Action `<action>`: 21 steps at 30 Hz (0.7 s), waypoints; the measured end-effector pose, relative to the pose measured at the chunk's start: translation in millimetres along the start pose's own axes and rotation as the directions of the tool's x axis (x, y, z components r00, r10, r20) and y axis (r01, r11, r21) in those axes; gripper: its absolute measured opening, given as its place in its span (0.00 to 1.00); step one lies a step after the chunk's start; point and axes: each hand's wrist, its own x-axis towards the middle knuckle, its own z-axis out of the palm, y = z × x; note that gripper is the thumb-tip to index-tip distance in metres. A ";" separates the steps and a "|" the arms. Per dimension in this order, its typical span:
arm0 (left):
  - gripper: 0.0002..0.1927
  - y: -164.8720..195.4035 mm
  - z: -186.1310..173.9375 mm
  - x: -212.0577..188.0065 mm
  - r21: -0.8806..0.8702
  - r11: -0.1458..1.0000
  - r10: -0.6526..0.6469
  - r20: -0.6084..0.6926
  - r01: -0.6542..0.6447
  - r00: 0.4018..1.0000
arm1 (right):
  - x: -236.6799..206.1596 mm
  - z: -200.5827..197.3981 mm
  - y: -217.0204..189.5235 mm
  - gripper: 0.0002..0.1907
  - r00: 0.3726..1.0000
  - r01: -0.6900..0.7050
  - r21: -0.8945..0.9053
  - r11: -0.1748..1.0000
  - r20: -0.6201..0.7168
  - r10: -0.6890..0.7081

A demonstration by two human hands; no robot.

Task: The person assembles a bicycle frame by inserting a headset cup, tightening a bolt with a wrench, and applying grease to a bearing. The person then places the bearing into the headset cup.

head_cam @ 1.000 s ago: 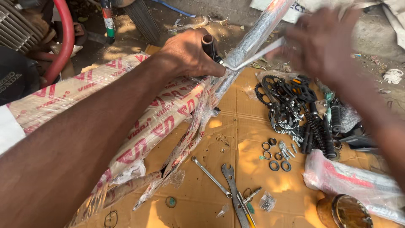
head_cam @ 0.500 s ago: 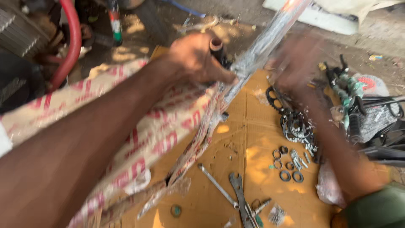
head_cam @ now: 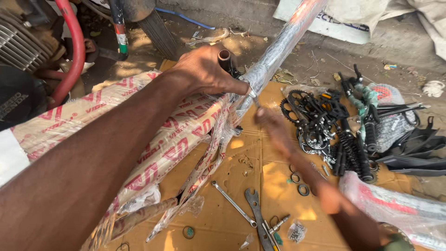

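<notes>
Since a moment ago, the right hand (head_cam: 274, 128) has dropped from beside the wrapped tube (head_cam: 278, 51) to just beneath the left hand (head_cam: 204, 72), blurred, fingers pinched near a strip of wrapping. That left hand grips the wrapped bicycle frame (head_cam: 153, 135) at its dark open tube end (head_cam: 225, 56). Below both hands, spanners (head_cam: 253, 209) lie on flattened cardboard (head_cam: 278, 186); chain parts (head_cam: 320, 121) sit right of the right hand.

Sunlit dirt ground (head_cam: 320, 65), flattened cardboard (head_cam: 232, 186)

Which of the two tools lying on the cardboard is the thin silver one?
The left spanner: slim, shiny and slanted. The spanner beside it, on its right, is wider and darker grey, with a forked open end at the top.
</notes>
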 end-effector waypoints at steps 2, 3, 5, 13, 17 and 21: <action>0.24 -0.7 0.7 0.0 -0.027 1.000 -0.001 0.013 0.001 1.000 | 5.3 -57.1 -34.7 0.09 0.987 0.075 -0.105 0.992 -0.137 -0.089; 0.23 -1.2 0.7 -0.8 0.006 1.000 0.012 -0.017 -0.011 1.000 | 15.2 -89.5 -55.7 0.10 0.984 0.139 -0.212 0.967 -0.084 -0.159; 0.21 -1.9 0.3 -3.2 0.069 0.997 0.042 -0.079 -0.036 0.996 | 28.4 -140.5 -100.9 0.21 0.759 0.364 -0.898 0.247 0.132 -0.638; 0.19 -1.2 -0.1 -4.6 0.098 0.995 0.032 -0.104 -0.022 0.994 | 64.1 -148.2 -237.8 0.21 0.697 0.499 -0.802 -0.328 0.597 -0.398; 0.31 -6.3 -0.2 2.1 0.041 0.984 0.178 -0.172 -0.173 0.969 | 109.0 -172.0 -171.2 0.20 0.599 0.542 -0.778 -0.318 0.623 -0.502; 0.29 -9.1 -0.8 6.7 0.168 0.984 0.077 -0.071 -0.064 0.994 | 118.6 -168.8 -85.8 0.18 0.541 0.478 -0.876 -0.061 0.348 -0.766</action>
